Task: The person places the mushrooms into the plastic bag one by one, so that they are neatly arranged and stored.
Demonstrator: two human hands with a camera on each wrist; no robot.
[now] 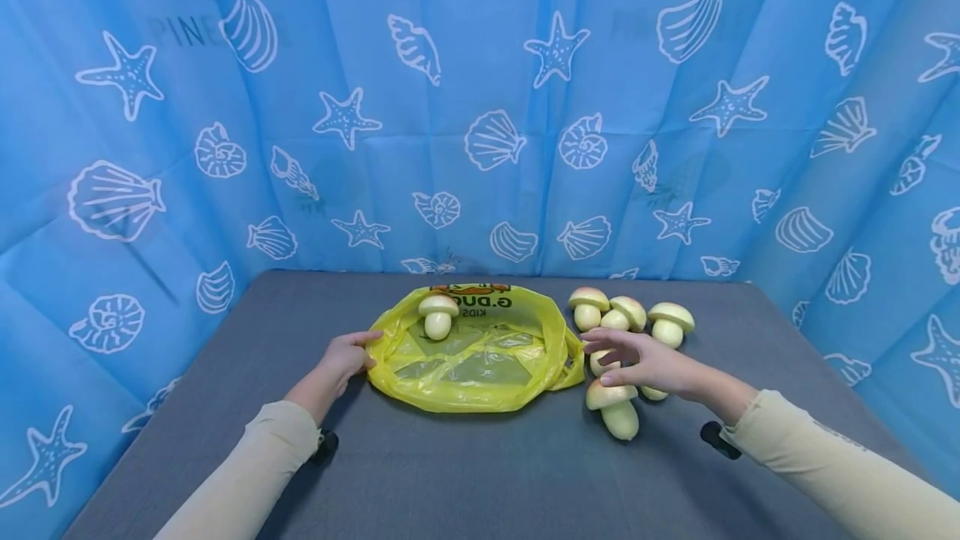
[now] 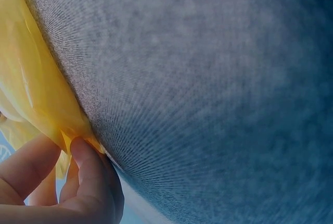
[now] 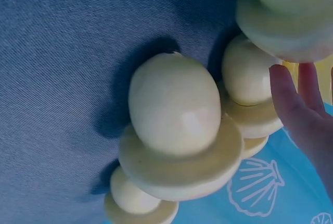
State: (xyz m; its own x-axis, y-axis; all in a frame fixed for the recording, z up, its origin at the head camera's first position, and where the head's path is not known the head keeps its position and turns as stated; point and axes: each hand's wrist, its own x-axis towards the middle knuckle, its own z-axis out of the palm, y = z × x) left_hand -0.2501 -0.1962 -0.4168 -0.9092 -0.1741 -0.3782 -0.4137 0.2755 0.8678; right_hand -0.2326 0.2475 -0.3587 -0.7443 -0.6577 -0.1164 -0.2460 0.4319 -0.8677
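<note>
A yellow plastic bag (image 1: 450,398) lies with its mouth spread wide, and one toy mushroom (image 1: 438,317) rests inside near the back. At the bag's left edge my left hand (image 1: 345,361) pinches the film between thumb and fingers; the left wrist view shows those fingertips (image 2: 83,148) on the yellow plastic (image 2: 39,88). My right hand (image 1: 652,365) hovers over the mushrooms right of the bag, fingers apart and loosely bent. Its thumb is close over the nearest mushroom (image 1: 618,415), and its fingers partly cover another mushroom (image 1: 602,363). In the right wrist view, fingertips (image 3: 281,75) reach a mushroom's cap (image 3: 291,41).
Several more pale mushrooms with pinkish caps stand behind the right hand, including one at the back left (image 1: 588,307) and one at the right (image 1: 671,322). Grey cloth (image 1: 480,473) covers the table. A blue shell-print curtain (image 1: 480,190) encloses the back and sides.
</note>
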